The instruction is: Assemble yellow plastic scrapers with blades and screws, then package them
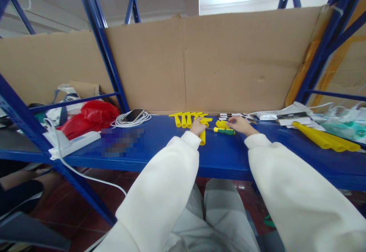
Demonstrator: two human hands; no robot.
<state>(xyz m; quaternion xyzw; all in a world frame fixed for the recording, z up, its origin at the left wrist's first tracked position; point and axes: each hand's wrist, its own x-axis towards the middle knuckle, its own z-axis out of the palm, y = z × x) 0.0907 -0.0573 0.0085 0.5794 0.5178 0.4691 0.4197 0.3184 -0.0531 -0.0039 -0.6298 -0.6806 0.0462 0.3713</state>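
Observation:
My left hand [196, 126] is closed on a yellow T-shaped part [203, 137], whose tube points down toward the front edge of the blue shelf [168, 149]. Just behind it, several similar yellow parts [183, 120] stand in a row near the cardboard. Over a small group of yellow pieces [222, 124] is my right hand [239, 124], its fingers bent; what they touch is too small to make out. A green and yellow screwdriver [225, 131] lies between my hands, its shaft toward the left one.
On the left are a phone [133, 116] on a coiled white cable [145, 118], a red bag [94, 116] and a white power strip [77, 143]. Long yellow tubes [326, 139] and plastic packets [296, 116] lie right. A cardboard wall [223, 65] stands behind. A person's arm [21, 179] shows lower left.

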